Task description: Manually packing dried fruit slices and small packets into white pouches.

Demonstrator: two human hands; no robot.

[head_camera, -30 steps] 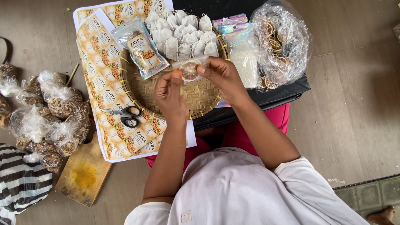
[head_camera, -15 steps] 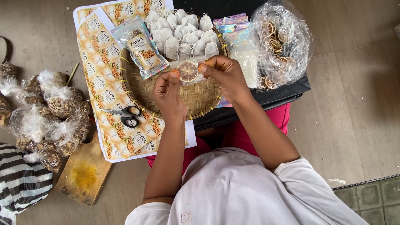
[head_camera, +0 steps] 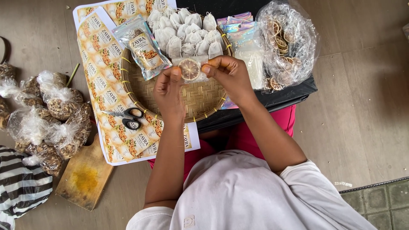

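Wooden floor (head_camera: 362, 106) all around, seen from the head camera. Sitting on it is a round woven tray (head_camera: 200, 96), and both hands hover right above that tray. Left hand (head_camera: 169, 91) and right hand (head_camera: 230, 74) each pinch one end of a small clear packet (head_camera: 190, 69) with a dried citrus slice inside, fingers clenched on it. Tea bags (head_camera: 183, 30) pile at the tray's far edge; scissors (head_camera: 125, 118) lie just left of the tray on a label sheet (head_camera: 100, 81).

A home packing spot is shown: work is done on a bare wooden floor (head_camera: 362, 110), with a woven tray (head_camera: 200, 100) of tea bags (head_camera: 183, 30), label sheets (head_camera: 102, 81), scissors (head_camera: 125, 118) and tied bags (head_camera: 51, 115) spread about.
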